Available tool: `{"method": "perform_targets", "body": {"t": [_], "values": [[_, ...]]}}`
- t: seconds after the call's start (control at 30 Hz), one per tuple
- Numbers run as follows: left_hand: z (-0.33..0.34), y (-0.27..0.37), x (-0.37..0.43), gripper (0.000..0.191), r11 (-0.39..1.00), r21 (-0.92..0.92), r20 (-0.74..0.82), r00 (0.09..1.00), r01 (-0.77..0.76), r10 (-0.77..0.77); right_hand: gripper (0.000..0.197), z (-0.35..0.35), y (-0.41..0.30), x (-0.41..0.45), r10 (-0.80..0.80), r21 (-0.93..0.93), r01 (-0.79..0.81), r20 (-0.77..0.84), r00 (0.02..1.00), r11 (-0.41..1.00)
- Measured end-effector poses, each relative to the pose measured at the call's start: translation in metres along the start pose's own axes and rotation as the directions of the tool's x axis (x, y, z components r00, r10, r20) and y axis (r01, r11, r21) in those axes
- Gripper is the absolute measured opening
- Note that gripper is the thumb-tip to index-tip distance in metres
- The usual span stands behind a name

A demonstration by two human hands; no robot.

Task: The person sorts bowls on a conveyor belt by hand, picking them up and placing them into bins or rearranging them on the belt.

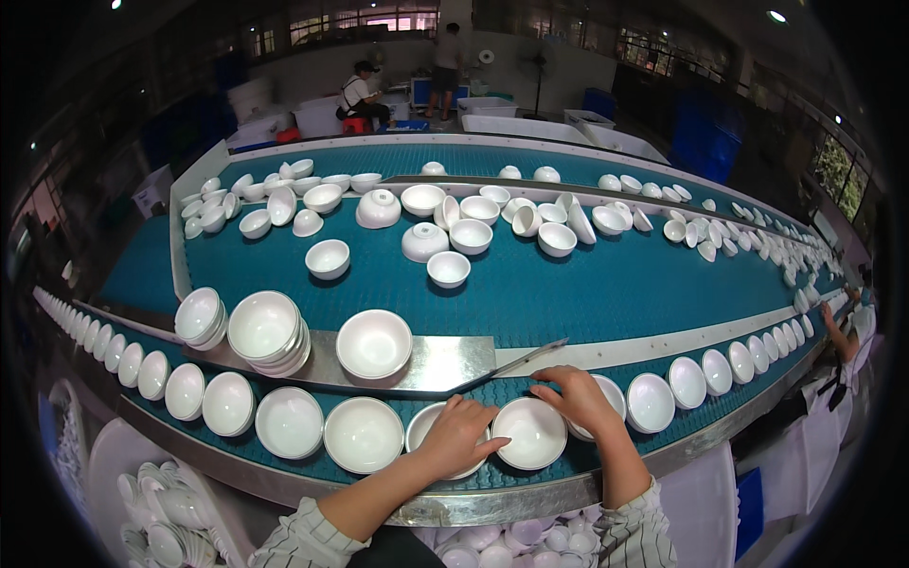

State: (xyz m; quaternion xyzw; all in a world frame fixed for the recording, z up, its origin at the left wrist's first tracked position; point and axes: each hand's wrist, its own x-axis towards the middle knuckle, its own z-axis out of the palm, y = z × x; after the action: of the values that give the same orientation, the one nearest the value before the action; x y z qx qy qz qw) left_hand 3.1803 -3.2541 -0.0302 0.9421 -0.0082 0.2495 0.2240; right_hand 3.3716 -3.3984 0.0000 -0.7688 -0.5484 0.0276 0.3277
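My left hand [458, 437] is over a white bowl [425, 424] in the front row on the narrow green conveyor belt [298, 468], hiding much of it. Its thumb is spread and overlaps the left rim of the neighbouring white bowl [531, 434]; whether it touches cannot be told. By that bowl's upper right rim is my right hand [574, 397], its fingers spread apart and nothing in them. Partly behind my right hand stands another upright bowl [609, 399]. On the steel plate [440, 358] behind the row are a single bowl [374, 344] and a bowl stack [266, 330].
Loose bowls [447, 270] lie on the wide green conveyor [369, 291], some overturned. A thin strip [529, 357] angles off the plate's end. White bins [220, 504] with white ware stand below the belt. A person's arm [838, 334] reaches in at far right; people [446, 64] are behind.
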Motion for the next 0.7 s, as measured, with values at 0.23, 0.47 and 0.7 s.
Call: {"method": "perform_targets", "body": {"t": [0.23, 0.47, 0.7], "values": [[0.025, 0.015, 0.02, 0.041, 0.964, 0.096, 0.228, 0.937, 0.248, -0.264, 0.02, -0.027, 0.037, -0.015, 0.066, -0.182, -0.082, -0.091, 0.994, 0.98], [0.049, 0.029, 0.039, 0.046, 0.996, -0.021, -0.064, 0.994, 0.085, -0.086, 0.021, -0.045, 0.052, -0.022, 0.12, -0.086, -0.118, 0.019, 0.993, 0.989], [0.079, 0.053, 0.063, 0.05, 0.996, -0.011, 0.082, 0.993, 0.088, -0.087, 0.024, -0.067, 0.094, -0.036, 0.027, -0.155, -0.046, -0.123, 0.992, 0.987]]}}
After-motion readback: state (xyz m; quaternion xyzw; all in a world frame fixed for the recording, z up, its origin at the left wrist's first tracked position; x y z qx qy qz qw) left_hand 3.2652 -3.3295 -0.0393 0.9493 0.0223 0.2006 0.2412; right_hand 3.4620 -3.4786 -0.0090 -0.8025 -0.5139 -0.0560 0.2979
